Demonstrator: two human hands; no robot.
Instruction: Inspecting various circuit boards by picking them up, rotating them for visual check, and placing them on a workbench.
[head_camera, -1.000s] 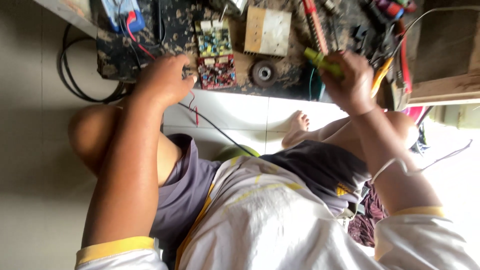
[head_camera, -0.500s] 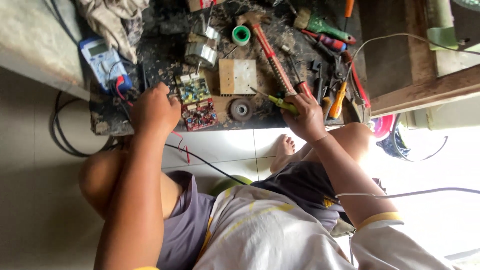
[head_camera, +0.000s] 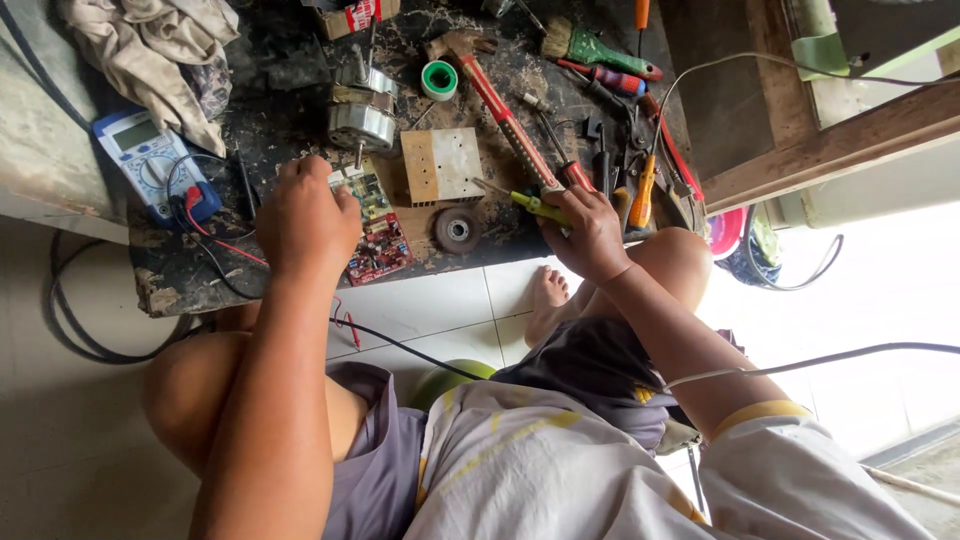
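My left hand (head_camera: 305, 220) rests closed on a green circuit board (head_camera: 365, 190) on the dirty dark workboard (head_camera: 270, 110); a red circuit board (head_camera: 380, 250) lies just beside the hand. My right hand (head_camera: 590, 235) grips a yellow-green handled tool (head_camera: 530, 205) whose thin metal tip points left toward a tan perforated block (head_camera: 442, 165). A round black disc (head_camera: 457, 230) lies between the two hands.
A blue multimeter (head_camera: 150, 160) with red and black leads sits left. A silver motor (head_camera: 362, 115), green tape roll (head_camera: 438, 80), red-handled hammer (head_camera: 510, 110), screwdrivers and pliers (head_camera: 645, 190) lie about. A cloth (head_camera: 160, 50) is at top left. Cables trail over the tiled floor.
The view has shifted down the workboard, so more of it shows. My left hand stays on the boards; my right hand has lowered with the yellow-green tool toward the tan block.
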